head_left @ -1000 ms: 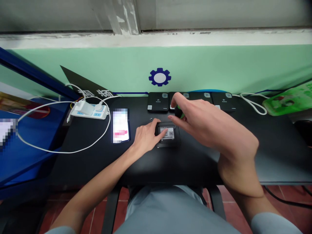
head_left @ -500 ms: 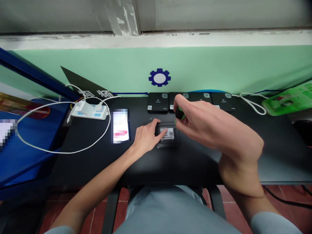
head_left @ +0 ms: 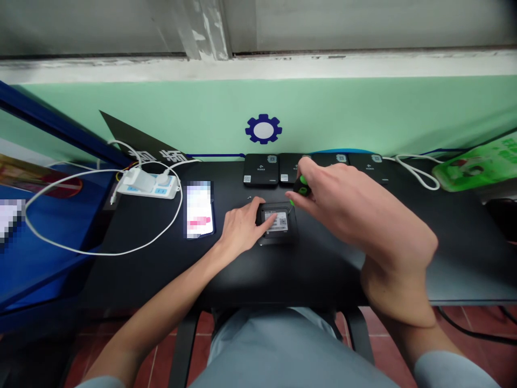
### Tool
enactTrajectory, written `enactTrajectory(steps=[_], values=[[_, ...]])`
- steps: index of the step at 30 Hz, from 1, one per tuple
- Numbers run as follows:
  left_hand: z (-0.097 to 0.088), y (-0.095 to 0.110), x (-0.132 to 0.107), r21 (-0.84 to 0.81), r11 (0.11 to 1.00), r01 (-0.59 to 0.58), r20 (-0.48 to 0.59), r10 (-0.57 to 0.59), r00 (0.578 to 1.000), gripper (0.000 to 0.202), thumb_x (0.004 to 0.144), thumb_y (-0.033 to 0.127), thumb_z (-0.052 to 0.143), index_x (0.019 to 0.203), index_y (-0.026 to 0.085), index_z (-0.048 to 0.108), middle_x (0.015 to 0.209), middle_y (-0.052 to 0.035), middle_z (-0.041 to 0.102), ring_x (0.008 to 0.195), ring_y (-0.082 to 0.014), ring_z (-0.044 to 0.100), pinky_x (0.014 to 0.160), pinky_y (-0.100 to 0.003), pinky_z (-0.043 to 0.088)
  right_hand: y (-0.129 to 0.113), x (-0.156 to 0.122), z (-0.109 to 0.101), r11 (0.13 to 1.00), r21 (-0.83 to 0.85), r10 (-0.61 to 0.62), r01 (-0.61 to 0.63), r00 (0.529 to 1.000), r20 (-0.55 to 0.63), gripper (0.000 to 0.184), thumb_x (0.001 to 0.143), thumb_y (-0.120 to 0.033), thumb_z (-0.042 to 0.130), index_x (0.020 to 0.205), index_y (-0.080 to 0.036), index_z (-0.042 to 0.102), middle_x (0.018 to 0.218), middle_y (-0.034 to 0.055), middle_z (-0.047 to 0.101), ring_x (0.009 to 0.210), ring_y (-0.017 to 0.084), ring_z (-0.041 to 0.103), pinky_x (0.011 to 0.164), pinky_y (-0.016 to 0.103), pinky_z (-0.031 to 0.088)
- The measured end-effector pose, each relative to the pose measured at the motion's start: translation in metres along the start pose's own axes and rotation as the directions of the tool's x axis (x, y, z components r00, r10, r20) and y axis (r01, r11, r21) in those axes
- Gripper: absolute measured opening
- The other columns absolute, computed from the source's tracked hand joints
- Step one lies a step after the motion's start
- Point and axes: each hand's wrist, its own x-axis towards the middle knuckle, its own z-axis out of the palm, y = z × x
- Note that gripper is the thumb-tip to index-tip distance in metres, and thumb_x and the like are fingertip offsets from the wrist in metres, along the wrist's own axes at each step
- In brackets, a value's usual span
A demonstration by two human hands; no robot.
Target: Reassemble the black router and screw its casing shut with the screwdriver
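Note:
My left hand (head_left: 242, 226) rests on a small black device (head_left: 277, 222) with a white QR-code label on its top, its fingertips at the label's left edge. My right hand (head_left: 347, 215) hangs just above and to the right of that device, apart from it. Between its thumb and fingers it grips a small screwdriver with a black and green handle (head_left: 302, 187). The hand and fingers hide the shaft and tip. Behind, the hand partly covers a row of flat black boxes (head_left: 260, 170).
The black desk (head_left: 323, 275) also holds a phone with a blurred screen (head_left: 199, 210), a white power strip (head_left: 149, 184) with a looped white cable (head_left: 100, 250), and a green packet (head_left: 476, 164) at the right. A mint-green wall stands behind.
My right hand has shifted slightly right and turned, showing more of the screwdriver handle. My left hand stays on the device.

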Motion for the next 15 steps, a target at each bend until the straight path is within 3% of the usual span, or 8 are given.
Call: enactTrajectory(steps=[4,6,10,15], values=[[-0.0014,0.0009,0.0004,-0.007,1.000,0.005,0.014,-0.005,1.000,0.053,0.107,0.068,0.055,0.139,0.026,0.063,0.091,-0.0034,0.080,0.082,-0.0293,0.079,0.070,-0.033,0.048,0.0003,0.0008,0.0003,1.000,0.000,0.000,0.000,1.000,-0.023,0.040,0.116,-0.051,0.031,0.108,-0.019,0.052,0.077,0.0050,0.054,0.065,0.025,0.050,0.063,0.039,0.028],[-0.0013,0.0008,0.0003,-0.001,1.000,0.000,0.008,0.000,1.000,0.052,0.108,0.068,0.055,0.138,0.026,0.063,0.090,-0.0032,0.079,0.081,-0.0294,0.079,0.070,-0.033,0.047,-0.0004,0.0003,-0.0010,0.999,0.029,-0.026,0.027,0.999,-0.029,0.037,0.116,-0.045,0.026,0.106,-0.020,0.052,0.081,0.0067,0.056,0.068,0.025,0.050,0.064,0.039,0.029],[0.0002,-0.0002,-0.0002,0.004,1.000,-0.008,-0.005,0.008,1.000,0.053,0.108,0.068,0.055,0.137,0.025,0.064,0.088,-0.0031,0.079,0.080,-0.0301,0.079,0.068,-0.034,0.045,-0.0017,-0.0019,-0.0027,0.988,0.154,-0.019,0.020,1.000,-0.005,0.019,0.111,-0.034,0.038,0.100,-0.023,0.050,0.089,0.0049,0.058,0.076,0.022,0.054,0.070,0.039,0.037],[0.0008,-0.0001,-0.0003,-0.003,1.000,-0.008,-0.017,0.008,1.000,0.052,0.108,0.067,0.056,0.137,0.025,0.064,0.087,-0.0027,0.079,0.081,-0.0304,0.079,0.069,-0.034,0.047,-0.0009,-0.0046,-0.0015,0.980,0.180,-0.079,0.086,0.996,-0.048,0.026,0.114,-0.039,0.037,0.114,-0.019,0.053,0.103,0.0092,0.065,0.091,0.025,0.063,0.078,0.039,0.042]])
